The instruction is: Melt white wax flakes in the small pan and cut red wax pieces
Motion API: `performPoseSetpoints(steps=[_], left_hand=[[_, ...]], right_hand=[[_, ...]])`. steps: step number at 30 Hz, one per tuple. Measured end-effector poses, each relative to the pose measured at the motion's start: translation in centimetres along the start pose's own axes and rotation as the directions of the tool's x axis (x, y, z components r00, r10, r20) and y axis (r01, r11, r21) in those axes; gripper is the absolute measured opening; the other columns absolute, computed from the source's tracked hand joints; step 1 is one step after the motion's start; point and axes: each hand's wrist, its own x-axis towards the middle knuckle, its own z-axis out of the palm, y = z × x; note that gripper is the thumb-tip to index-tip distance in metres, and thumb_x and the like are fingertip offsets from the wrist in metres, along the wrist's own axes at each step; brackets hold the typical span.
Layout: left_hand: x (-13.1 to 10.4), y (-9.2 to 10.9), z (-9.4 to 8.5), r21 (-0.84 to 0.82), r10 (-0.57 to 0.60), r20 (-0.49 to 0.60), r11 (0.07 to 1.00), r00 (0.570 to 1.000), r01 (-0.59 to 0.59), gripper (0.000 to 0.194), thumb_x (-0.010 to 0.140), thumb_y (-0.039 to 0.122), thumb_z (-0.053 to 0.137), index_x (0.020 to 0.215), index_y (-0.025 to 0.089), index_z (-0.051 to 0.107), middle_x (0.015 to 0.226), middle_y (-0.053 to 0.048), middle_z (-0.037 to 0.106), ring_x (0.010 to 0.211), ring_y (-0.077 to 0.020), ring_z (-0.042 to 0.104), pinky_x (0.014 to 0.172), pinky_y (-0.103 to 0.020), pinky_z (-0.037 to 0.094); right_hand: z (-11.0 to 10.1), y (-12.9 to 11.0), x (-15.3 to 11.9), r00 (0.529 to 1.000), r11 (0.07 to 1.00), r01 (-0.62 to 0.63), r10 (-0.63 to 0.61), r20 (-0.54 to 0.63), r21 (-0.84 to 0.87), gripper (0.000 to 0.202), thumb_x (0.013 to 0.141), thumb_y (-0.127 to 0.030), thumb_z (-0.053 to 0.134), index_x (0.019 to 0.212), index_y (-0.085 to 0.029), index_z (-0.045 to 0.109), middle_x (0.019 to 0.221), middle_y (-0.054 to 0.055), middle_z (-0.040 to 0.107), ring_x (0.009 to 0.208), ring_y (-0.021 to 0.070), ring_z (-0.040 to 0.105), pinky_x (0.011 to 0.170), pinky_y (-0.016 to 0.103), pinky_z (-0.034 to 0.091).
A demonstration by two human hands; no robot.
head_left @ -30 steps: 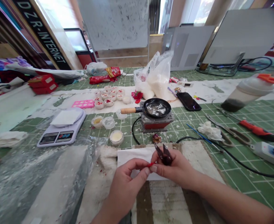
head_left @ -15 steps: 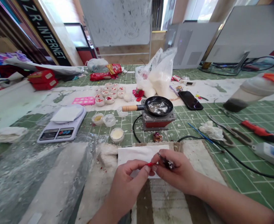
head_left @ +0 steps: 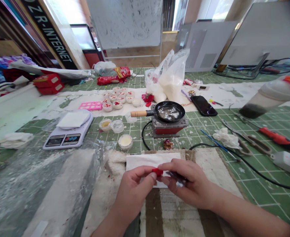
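Observation:
A small red piece, like a petal, is pinched between the thumb and forefinger of my left hand. My right hand is beside it, its fingertips at the red piece's right edge. In the curled fingers of that hand lies a dark, blurred object that I cannot make out. Both hands are over a white paper sheet on a striped cloth. Behind them, a small black pan with white flakes in it rests on a small red and grey heater.
Left of the pan stand a cup of pale wax, several small decorated cups and a kitchen scale. To the right are a black phone, scissors, a black cable and a shaker bottle.
The red piece looks wider between my fingertips. My right hand's forefinger has moved a little left, and the dark object in that hand has turned and blurred. The view has shifted slightly.

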Motion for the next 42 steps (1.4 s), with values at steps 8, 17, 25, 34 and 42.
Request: performPoseSetpoints(steps=[8,17,25,34,42], left_hand=[[0.1,-0.6,-0.2,0.260,0.100,0.011,0.960,0.995,-0.100,0.019,0.078,0.028,0.056,0.088,0.021,0.070,0.088,-0.004,0.070,0.088,-0.0190,0.059,0.082,-0.030,0.043],[0.0,0.1,0.1,-0.056,-0.068,0.047,0.996,0.997,0.071,0.013,0.074,0.027,0.060,0.071,0.015,0.064,0.065,-0.001,0.065,0.064,-0.0126,0.056,0.064,-0.023,0.042],[0.2,0.1,-0.1,-0.197,-0.081,0.101,0.975,0.992,0.099,0.008,0.072,0.022,0.063,0.069,0.015,0.066,0.063,0.000,0.065,0.062,-0.0100,0.056,0.063,-0.021,0.042],[-0.1,0.4,0.2,-0.097,0.003,0.023,0.995,1.000,-0.001,0.007,0.069,0.021,0.065,0.071,0.017,0.070,0.066,-0.001,0.069,0.066,-0.0124,0.059,0.068,-0.023,0.045],[0.2,-0.5,-0.1,0.047,0.101,-0.007,0.994,0.995,-0.101,0.021,0.071,0.024,0.065,0.092,0.020,0.068,0.090,-0.004,0.070,0.086,-0.0182,0.060,0.081,-0.030,0.046]], right_hand=[[0.4,0.2,0.0,0.998,0.998,-0.065,0.065,0.002,-0.009,0.019,0.075,-0.011,0.053,0.092,-0.019,0.055,0.071,-0.001,0.058,0.062,0.0090,0.052,0.057,0.020,0.038],[-0.3,0.0,0.0,0.979,0.931,0.204,-0.202,0.039,-0.302,0.028,0.075,-0.011,0.046,0.101,-0.018,0.052,0.063,-0.001,0.053,0.053,0.0107,0.045,0.049,0.024,0.029],[-0.8,-0.1,0.0,0.968,0.929,0.249,-0.234,0.087,-0.274,0.032,0.072,-0.012,0.048,0.103,-0.020,0.054,0.062,-0.001,0.053,0.051,0.0107,0.043,0.048,0.024,0.030],[-0.5,-0.3,0.3,0.993,0.989,-0.111,0.108,0.040,0.094,0.013,0.076,-0.015,0.056,0.088,-0.019,0.059,0.070,-0.002,0.061,0.060,0.0072,0.051,0.056,0.018,0.039],[-0.3,-0.2,0.4,0.991,0.992,-0.116,0.112,0.066,0.046,0.016,0.071,-0.012,0.056,0.085,-0.018,0.058,0.068,-0.002,0.060,0.057,0.0075,0.049,0.054,0.018,0.038]])
